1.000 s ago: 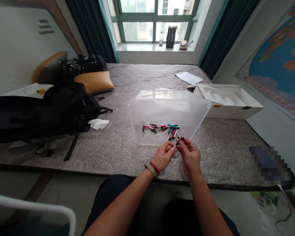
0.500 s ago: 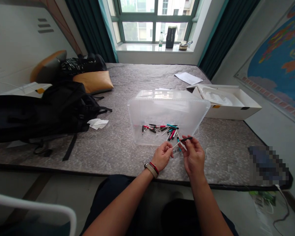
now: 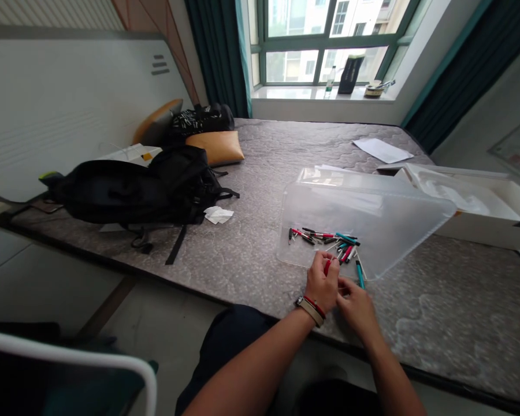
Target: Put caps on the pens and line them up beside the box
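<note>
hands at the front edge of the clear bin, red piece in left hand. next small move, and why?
Probably lift the left hand a little toward the right hand so the red piece in its grip comes clear of the clear plastic bin. Both hands crowd the bin's front edge, the teal pen lies between them, and the fingers hide the red piece.

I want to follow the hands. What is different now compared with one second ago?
The black-capped pen is gone from the hands. The left hand now pinches a red piece, the right hand a teal pen. The clear bin stayed put.
</note>
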Available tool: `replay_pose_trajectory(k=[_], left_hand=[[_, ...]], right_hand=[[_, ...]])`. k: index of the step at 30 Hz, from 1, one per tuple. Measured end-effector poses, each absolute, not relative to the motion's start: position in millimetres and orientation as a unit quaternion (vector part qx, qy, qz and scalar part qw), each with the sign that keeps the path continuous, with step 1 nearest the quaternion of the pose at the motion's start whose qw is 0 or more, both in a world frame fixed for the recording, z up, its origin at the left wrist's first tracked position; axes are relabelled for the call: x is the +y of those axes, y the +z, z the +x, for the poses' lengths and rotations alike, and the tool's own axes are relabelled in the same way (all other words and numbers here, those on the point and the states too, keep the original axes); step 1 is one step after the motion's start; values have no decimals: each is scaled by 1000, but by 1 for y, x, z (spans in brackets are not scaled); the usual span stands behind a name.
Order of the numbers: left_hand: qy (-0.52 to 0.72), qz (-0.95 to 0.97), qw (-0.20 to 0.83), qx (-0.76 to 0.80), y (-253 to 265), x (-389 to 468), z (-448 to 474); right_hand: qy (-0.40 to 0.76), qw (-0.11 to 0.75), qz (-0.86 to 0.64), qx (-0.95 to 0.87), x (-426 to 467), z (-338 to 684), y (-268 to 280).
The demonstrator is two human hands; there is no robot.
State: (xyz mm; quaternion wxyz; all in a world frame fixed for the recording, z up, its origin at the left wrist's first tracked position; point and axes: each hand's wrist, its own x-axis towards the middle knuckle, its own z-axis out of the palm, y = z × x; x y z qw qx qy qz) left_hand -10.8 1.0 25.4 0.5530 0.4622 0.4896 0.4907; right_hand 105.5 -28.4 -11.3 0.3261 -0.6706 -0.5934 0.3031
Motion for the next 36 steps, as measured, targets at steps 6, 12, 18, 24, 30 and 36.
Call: replay_pose_trajectory(k=[6,12,18,24,30,36], left_hand=[[512,535,455,494,39,6,-21],[512,564,439,477,49,4,-26],[535,581,413,453,59,3,-33],[541,574,402,465,60,8,-37],[532,572,425,457,59,7,-33],[527,572,429,459,60,6,-34]], right_hand=[[207,219,-619,-725,-14,90,-8],[152,193,-581,-776,64,100,11],[124,30,-541,-831,133,48,16],[62,-14,-589,-805,154,42,25],[44,-76,-626,-774,156,58,27],[31,-91,-588,-803,152,45,29]])
